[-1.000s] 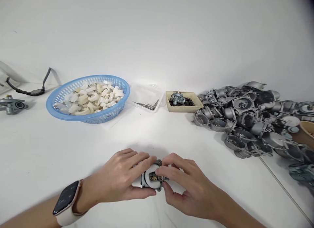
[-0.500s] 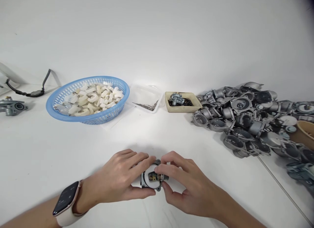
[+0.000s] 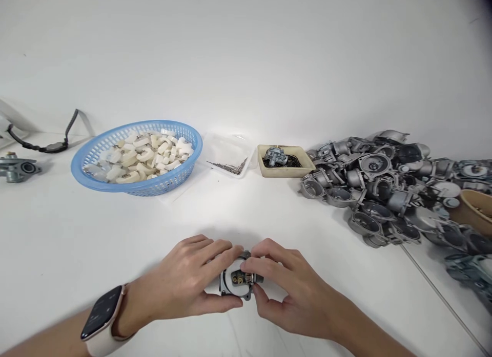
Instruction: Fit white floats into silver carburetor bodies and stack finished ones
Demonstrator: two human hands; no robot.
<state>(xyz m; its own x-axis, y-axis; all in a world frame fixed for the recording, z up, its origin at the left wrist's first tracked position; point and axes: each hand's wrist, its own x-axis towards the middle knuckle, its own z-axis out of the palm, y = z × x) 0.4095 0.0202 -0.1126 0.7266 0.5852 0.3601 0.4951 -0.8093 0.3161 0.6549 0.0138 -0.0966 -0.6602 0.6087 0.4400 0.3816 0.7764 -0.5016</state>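
Observation:
A small grey metal carburetor body (image 3: 235,282) rests on the white table (image 3: 115,234) near its front edge, open face up, with a white piece and brass parts showing inside. My left hand (image 3: 184,282), a smartwatch on its wrist, wraps around the body's left side. My right hand (image 3: 288,290) pinches at the body's right side with thumb and forefinger. What the fingertips press on is too small to make out.
A blue basket (image 3: 96,165) of white plastic pieces stands at the back left. Beside it are a clear tray of thin pins (image 3: 230,154) and a beige tray (image 3: 286,162) with a metal part. A heap of grey castings (image 3: 384,188) fills the right. Another casting (image 3: 17,167) lies far left.
Both hands stay on the carburetor body with only tiny finger shifts. The view has tilted slightly, so the background things sit a little lower.

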